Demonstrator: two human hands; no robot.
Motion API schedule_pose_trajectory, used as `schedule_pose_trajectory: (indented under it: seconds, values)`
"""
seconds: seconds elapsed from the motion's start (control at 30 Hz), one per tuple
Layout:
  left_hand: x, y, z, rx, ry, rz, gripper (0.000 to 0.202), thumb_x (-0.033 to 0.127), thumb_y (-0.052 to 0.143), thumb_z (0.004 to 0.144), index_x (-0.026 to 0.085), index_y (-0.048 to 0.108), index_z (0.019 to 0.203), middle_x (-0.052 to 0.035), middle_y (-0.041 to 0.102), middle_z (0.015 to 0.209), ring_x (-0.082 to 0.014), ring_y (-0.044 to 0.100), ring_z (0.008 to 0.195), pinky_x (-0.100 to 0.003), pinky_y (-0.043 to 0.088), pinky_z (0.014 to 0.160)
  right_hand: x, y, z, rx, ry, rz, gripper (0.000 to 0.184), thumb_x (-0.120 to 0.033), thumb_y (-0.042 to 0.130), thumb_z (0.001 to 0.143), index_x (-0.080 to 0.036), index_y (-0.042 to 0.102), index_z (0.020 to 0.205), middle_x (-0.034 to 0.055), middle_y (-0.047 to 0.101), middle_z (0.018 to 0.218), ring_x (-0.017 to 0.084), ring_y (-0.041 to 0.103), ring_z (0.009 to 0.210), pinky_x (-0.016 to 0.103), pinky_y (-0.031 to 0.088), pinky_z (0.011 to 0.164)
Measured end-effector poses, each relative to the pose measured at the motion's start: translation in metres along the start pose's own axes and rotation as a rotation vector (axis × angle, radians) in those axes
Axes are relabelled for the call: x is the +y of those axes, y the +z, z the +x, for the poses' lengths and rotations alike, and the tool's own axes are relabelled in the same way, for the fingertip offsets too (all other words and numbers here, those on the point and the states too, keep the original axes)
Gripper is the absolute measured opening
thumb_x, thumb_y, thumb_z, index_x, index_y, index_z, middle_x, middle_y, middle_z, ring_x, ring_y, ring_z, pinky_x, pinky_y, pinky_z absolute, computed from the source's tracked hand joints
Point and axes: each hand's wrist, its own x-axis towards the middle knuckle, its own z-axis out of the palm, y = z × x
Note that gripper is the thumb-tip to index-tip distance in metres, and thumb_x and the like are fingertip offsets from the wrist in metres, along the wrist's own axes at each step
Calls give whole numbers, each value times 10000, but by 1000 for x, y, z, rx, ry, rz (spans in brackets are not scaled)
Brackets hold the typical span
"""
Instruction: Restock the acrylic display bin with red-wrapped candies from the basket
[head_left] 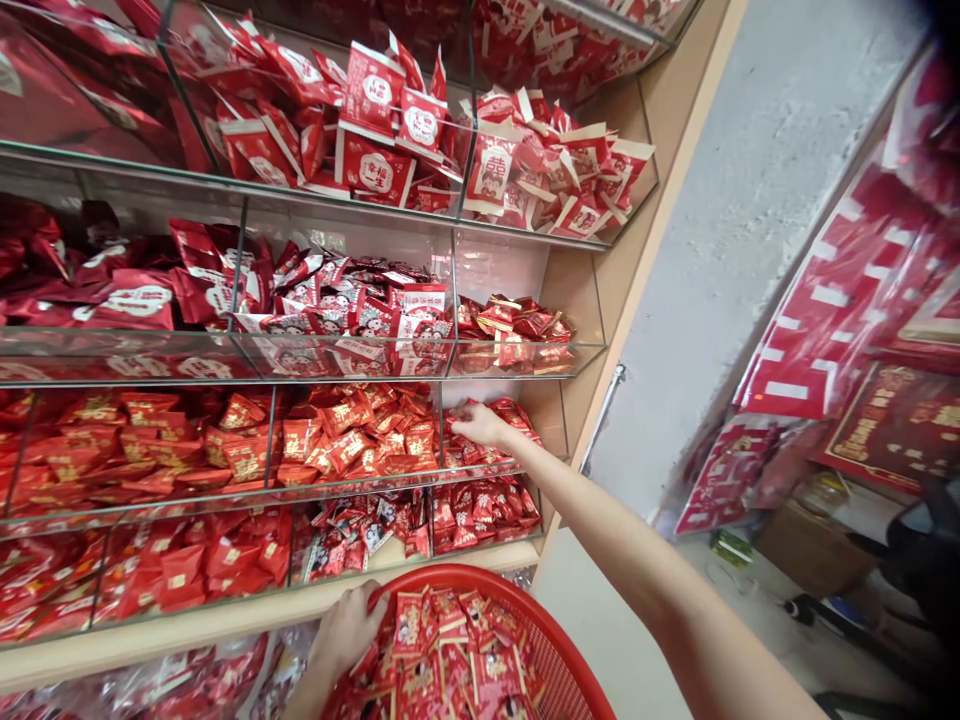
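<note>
A round red plastic basket (559, 640) full of small red-and-gold wrapped packets (450, 650) is at the bottom centre. At its left rim, my left hand (350, 628) grips the edge, fingers curled over it. My right arm reaches up to the shelves on the right. There my right hand (480, 425) rests inside a small glass-fronted compartment, over red packets (510, 412). Its fingers point left and look slightly bent and apart, with nothing visible held in them; the fingertips are small and partly unclear.
Shelves with glass dividers hold red candy-like packets (375, 90) in several rows. A wooden side panel (637, 220) borders them. Right of it stands a grey wall (742, 170). Red decorations (817, 300) hang farther right, above a cardboard box (806, 545). Plastic-wrapped goods (187, 685) lie below.
</note>
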Motion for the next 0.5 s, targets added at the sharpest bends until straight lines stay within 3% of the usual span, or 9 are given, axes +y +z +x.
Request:
schedule_pose_trajectory:
  seconds: [0.1, 0.17, 0.3, 0.5]
  values:
    - [1, -1, -1, 4, -1, 2, 419, 439, 276, 875, 210, 593, 1026, -122, 713, 1011, -270, 641, 1021, -333, 441, 832, -7, 9, -5, -61, 127, 127, 159, -264, 495, 803, -153, 574, 722, -49, 504, 525, 86, 482, 494, 208, 448, 515]
    - [1, -1, -1, 4, 5, -7, 417, 440, 274, 878, 215, 597, 1015, -114, 716, 1001, -265, 643, 1016, -328, 442, 824, -11, 14, -6, -118, 206, 190, 134, -284, 548, 775, -160, 551, 725, -74, 449, 485, 76, 445, 435, 216, 458, 472]
    - [1, -2, -2, 9, 15, -16, 407, 441, 277, 880, 221, 603, 988, -105, 719, 983, -262, 650, 997, -324, 442, 811, -15, 21, -1, -164, 313, 225, 182, -296, 641, 711, -160, 542, 780, -67, 475, 534, 84, 475, 458, 237, 490, 469]
    - [0, 0, 1, 4, 10, -4, 402, 451, 284, 878, 224, 596, 992, -106, 719, 983, -262, 650, 995, -320, 438, 809, -17, 24, 12, -163, 364, 128, 223, -205, 715, 611, -122, 589, 773, 0, 557, 593, 134, 527, 546, 238, 436, 455]
